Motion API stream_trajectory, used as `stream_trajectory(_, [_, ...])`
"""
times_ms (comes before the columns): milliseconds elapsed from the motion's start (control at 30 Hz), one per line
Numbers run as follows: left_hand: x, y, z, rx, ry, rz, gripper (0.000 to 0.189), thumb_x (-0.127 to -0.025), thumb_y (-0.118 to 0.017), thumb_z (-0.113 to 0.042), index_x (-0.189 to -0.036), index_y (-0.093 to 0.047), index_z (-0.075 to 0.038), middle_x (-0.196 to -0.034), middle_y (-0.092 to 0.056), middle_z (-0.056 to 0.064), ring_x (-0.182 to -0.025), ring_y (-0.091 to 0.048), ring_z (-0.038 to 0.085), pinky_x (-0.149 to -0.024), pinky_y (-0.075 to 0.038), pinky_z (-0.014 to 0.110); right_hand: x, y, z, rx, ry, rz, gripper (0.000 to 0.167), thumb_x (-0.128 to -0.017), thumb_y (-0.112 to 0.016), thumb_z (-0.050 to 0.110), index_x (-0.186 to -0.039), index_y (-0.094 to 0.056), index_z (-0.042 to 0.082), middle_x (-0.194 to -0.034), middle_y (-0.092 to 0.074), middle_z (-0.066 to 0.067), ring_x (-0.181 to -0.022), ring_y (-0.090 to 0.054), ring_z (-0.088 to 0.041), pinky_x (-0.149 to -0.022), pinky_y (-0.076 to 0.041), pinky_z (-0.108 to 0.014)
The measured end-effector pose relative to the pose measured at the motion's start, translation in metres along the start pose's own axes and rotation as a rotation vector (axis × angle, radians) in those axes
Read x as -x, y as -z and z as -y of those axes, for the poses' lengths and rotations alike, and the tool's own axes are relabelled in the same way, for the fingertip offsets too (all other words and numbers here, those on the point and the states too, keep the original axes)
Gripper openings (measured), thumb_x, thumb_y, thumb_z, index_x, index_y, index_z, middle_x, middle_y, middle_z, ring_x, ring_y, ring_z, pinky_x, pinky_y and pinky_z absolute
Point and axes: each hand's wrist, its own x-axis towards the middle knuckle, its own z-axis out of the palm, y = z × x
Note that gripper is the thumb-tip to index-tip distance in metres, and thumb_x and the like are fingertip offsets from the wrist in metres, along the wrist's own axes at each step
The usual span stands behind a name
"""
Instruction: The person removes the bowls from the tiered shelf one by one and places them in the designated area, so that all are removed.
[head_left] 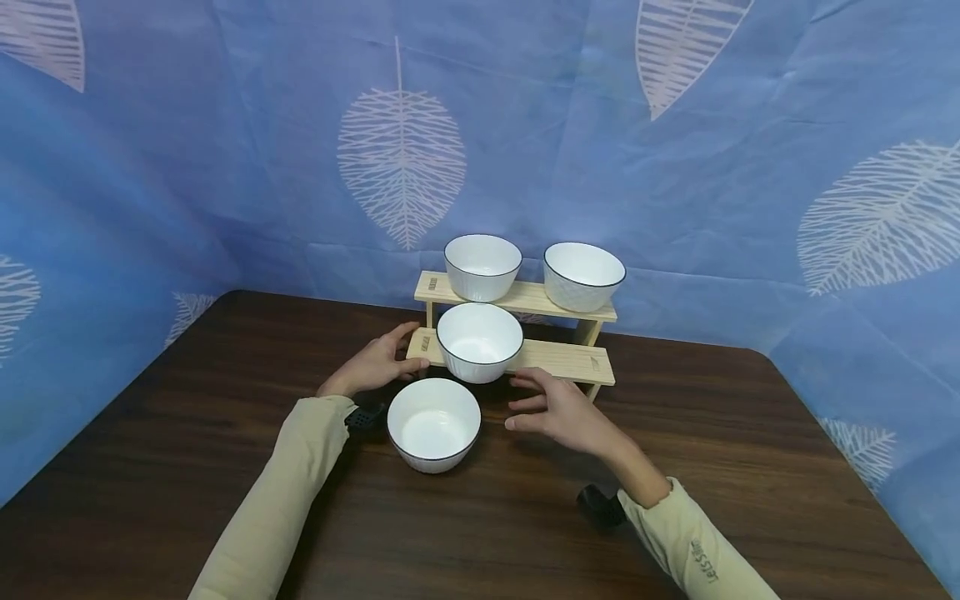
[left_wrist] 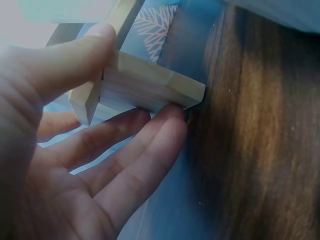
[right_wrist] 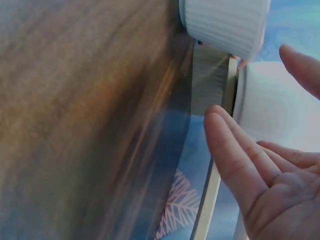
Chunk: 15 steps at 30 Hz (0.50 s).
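My left hand (head_left: 375, 364) holds the left end of the lower step of a pale wooden two-step stand (head_left: 558, 358). In the left wrist view its thumb lies on the plank end (left_wrist: 85, 97) and the fingers reach against the leg (left_wrist: 145, 82). A white dark-rimmed bowl (head_left: 480, 337) sits on that lower step. My right hand (head_left: 562, 412) is just right of this bowl, at the step's front edge, fingers spread and holding nothing. Another white bowl (head_left: 434, 425) stands on the table in front of the stand, between the hands.
Two more white bowls, one at left (head_left: 483, 267) and one at right (head_left: 583, 275), sit on the upper step. The dark wooden table (head_left: 480, 533) ends close behind the stand, where a blue leaf-patterned cloth (head_left: 525, 150) hangs.
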Motion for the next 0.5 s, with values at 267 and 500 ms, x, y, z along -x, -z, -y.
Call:
stream_trajectory(267, [-0.001, 0.001, -0.001, 0.028, 0.006, -0.006, 0.079, -0.101, -0.066, -0.011, -0.159, -0.014, 0.005, -0.132, -0.056, 0.031, -0.103, -0.07, 0.034, -0.082, -0.059, 0.041, -0.006, 0.007, 0.003, 0.018, 0.022, -0.167, 0.077, -0.091, -0.076, 0.006, -0.151, -0.03, -0.01, -0.146, -0.047, -0.03, -0.114, -0.066, -0.037, -0.084, -0.058, -0.043])
stream_trajectory(500, [0.0, 0.0, -0.002, 0.007, 0.01, 0.002, 0.08, -0.101, -0.065, -0.012, -0.159, -0.014, 0.006, -0.13, -0.058, 0.031, -0.099, -0.07, 0.034, -0.082, -0.059, 0.041, -0.014, 0.006, -0.001, -0.069, 0.044, -0.255, 0.084, -0.088, -0.078, 0.002, -0.154, -0.027, -0.006, -0.148, -0.042, -0.028, -0.128, -0.054, -0.044, -0.1, -0.05, -0.051])
